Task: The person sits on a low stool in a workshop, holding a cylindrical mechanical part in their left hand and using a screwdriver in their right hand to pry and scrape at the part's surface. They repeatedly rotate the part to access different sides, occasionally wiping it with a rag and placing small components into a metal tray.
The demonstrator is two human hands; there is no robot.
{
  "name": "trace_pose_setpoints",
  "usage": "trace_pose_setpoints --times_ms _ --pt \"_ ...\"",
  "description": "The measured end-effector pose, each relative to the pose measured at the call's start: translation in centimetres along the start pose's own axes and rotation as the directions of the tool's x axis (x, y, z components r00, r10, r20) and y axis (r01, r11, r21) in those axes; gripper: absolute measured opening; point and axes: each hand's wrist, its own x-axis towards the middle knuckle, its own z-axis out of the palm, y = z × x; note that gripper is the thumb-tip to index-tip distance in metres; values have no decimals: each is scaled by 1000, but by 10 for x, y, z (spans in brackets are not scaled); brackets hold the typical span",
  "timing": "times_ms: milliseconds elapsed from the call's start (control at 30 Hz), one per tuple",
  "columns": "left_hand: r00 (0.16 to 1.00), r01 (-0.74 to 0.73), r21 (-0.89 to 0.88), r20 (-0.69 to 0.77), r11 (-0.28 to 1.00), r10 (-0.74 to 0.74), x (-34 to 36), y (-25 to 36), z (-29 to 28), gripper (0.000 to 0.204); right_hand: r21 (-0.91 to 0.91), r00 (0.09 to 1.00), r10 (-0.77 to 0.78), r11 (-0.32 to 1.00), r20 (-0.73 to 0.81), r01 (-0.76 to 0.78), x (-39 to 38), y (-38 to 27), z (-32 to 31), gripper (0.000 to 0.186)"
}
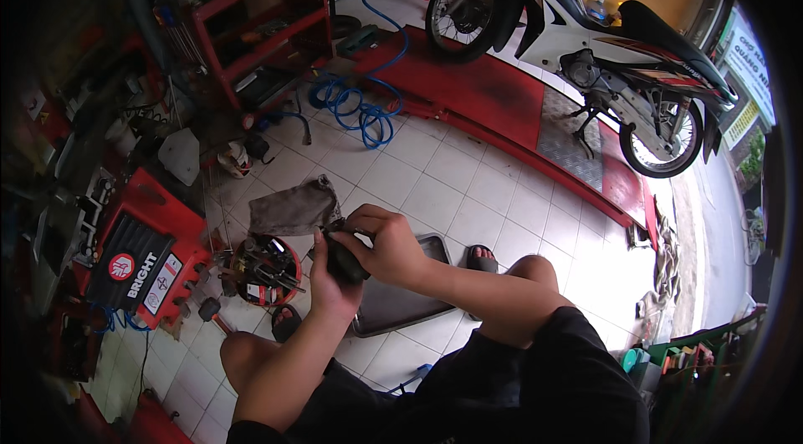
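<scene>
My left hand [332, 292] is closed around a dark, rounded part [344, 263], its thumb pointing up along the side. Its exact kind does not show. Above it, my right hand [386, 245] has its fingers bent and pressed together against the top of the part. A small dark piece seems to be at its fingertips, too small to name. Below both hands a black rectangular tray [406, 321] lies on the floor, partly covered by my right forearm. Just beyond the hands a grey-brown rag [291, 206] is spread on the tiles.
A round container of tools [266, 270] stands left of my hands, with a hammer [216, 313] beside it. Farther left is a red and black machine [142, 256]. A coiled blue hose [360, 109] lies ahead, near a red lift platform [493, 97] bearing a motorbike [577, 51].
</scene>
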Motion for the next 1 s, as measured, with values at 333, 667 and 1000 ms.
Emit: trace_pose_setpoints --times_ms 333,667,1000 --pt "1000 2 25 16 1000 -2 7 1 -7 46 -66 1000 -31 997 1 31 4 -3 -4 23" --pt "998 -33 3 59 999 33 5 3 -4 47 -91 999 -31 995 45 35 4 -8 -8 20" --pt "998 -61 11 -11 998 61 5 1 -8 43 -108 999 -24 994 31 27 5 -16 -7 20"
